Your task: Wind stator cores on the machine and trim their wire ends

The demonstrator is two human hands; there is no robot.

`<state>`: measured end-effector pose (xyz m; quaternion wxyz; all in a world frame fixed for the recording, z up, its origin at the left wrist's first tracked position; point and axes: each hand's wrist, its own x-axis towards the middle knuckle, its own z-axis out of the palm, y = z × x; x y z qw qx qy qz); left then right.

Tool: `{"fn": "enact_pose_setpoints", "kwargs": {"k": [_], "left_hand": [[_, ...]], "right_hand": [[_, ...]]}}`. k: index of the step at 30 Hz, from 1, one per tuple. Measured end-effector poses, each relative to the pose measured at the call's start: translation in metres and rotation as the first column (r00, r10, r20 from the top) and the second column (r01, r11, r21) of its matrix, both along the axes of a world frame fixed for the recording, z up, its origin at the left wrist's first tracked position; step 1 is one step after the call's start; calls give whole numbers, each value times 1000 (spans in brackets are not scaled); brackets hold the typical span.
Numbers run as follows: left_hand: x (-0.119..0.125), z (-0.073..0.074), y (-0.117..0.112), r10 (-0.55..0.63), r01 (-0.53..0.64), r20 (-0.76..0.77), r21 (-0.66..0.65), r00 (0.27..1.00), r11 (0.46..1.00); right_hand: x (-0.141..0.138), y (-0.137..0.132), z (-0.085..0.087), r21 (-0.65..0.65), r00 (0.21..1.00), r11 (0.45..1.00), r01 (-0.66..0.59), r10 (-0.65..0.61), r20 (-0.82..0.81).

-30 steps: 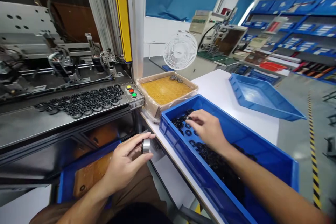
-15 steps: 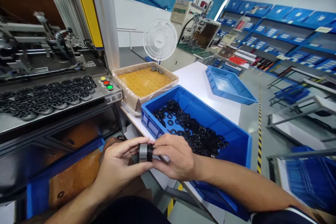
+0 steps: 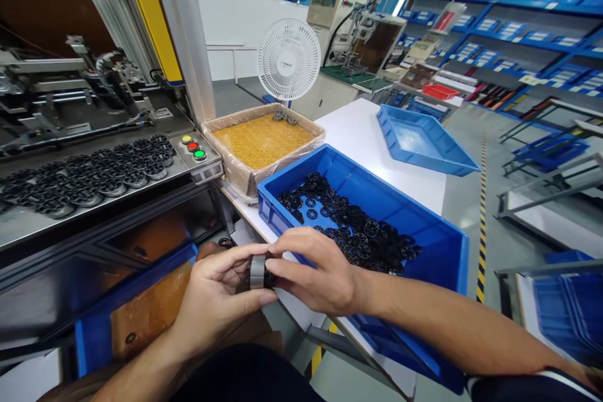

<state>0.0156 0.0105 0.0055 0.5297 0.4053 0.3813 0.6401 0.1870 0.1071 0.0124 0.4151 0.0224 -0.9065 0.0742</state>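
My left hand [image 3: 217, 292] pinches a short metal cylinder [image 3: 257, 271] between thumb and fingers, low in front of me. My right hand [image 3: 315, 270] is closed on a small black plastic ring pressed against the cylinder's right end; most of the ring is hidden by my fingers. Both hands meet just in front of the near left corner of a blue bin [image 3: 436, 245] that holds several black plastic rings [image 3: 358, 232].
A cardboard box of yellow material [image 3: 262, 140] stands behind the bin. Rows of black rings [image 3: 89, 173] lie on the machine's metal shelf beside three coloured buttons [image 3: 193, 146]. An empty blue tray [image 3: 419, 141] and a white fan [image 3: 288, 60] stand farther back. A blue crate [image 3: 101, 330] sits below.
My right hand left the blue bin with a black ring and came to the metal cylinder in my left hand. The view has swung right and down.
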Motion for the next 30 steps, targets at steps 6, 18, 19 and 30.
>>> {"fn": "enact_pose_setpoints", "kwargs": {"k": [6,18,19,30], "left_hand": [[-2,0,-2,-63,63,9,-23,998,998],[-4,-1,-1,-106,107,17,-101,994,989],[-5,-1,-2,-112,113,16,-105,994,988],[-7,-6,-5,-143,141,-14,-97,990,985]], "right_hand": [[0,0,4,67,999,997,35,-34,-12],[1,2,7,204,997,976,80,-77,-23],[1,2,7,220,997,972,83,-79,-24],[1,-3,4,176,999,984,20,-28,43]]}}
